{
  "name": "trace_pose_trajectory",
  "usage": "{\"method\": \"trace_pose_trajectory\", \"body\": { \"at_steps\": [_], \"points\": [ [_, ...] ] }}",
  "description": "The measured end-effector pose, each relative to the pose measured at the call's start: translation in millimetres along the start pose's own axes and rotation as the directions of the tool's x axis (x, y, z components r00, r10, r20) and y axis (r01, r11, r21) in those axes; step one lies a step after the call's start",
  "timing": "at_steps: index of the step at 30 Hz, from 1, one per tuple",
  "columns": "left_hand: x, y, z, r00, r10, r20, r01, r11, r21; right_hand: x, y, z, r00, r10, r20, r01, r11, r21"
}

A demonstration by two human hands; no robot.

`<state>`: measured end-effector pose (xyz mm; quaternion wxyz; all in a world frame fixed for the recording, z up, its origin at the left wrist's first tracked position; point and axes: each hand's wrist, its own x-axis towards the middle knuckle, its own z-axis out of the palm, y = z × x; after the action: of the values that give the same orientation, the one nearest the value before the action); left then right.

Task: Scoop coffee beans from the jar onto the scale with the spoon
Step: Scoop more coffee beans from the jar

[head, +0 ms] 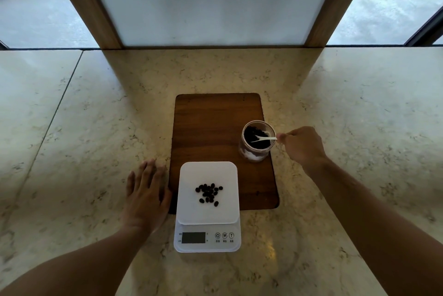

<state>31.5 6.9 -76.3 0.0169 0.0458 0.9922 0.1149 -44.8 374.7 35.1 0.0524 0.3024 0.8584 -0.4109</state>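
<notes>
- Polished marble counter (335, 104), cream with grey veining and a thin seam on its left part, runs under both forearms to a frosted pane (215, 0) framed by two wooden posts.
- Dark wooden board (211, 128), rectangular with rounded corners and visible grain, lies between the two hands, its left edge just beside the left hand.
- White plastic scale (207, 207), a rounded square platform over a base with a dark blank display and three round buttons, sits right of the left hand, overlapping the board's near edge.
- Left hand (146, 197) lies flat on the counter, palm down, fingers spread and holding nothing, just beside the scale.
- Right hand (303, 144) hovers right of the jar, fingertips pinched on the spoon's handle end.
- Clear round jar (257, 141), open at the top and dark with beans, stands on the board's right side, just left of the right hand.
- Small white spoon (263, 138) reaches from the right hand's fingers across the jar's rim, bowl down among the beans.
- Glossy dark coffee beans (209, 193) lie in a loose cluster on the scale's platform.
</notes>
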Motion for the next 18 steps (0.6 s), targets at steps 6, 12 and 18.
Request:
{"method": "trace_pose_trajectory", "body": {
  "at_steps": [6,12,18],
  "points": [
    [-0.5,0.1,0.6,1.0,0.001,-0.003,-0.001,1.0,-0.003,1.3,2.7,-1.3,0.999,0.034,0.007,-0.034,0.997,0.062],
    [-0.3,0.4,-0.6,1.0,0.004,-0.001,-0.004,1.0,0.0,1.0,2.6,-3.9,0.995,0.09,0.043,-0.095,0.987,0.13],
    [0.0,-0.5,0.7,1.0,0.006,0.001,-0.006,1.0,0.011,1.4,4.0,-4.4,0.995,0.084,0.051,-0.091,0.985,0.146]
  ]
}}
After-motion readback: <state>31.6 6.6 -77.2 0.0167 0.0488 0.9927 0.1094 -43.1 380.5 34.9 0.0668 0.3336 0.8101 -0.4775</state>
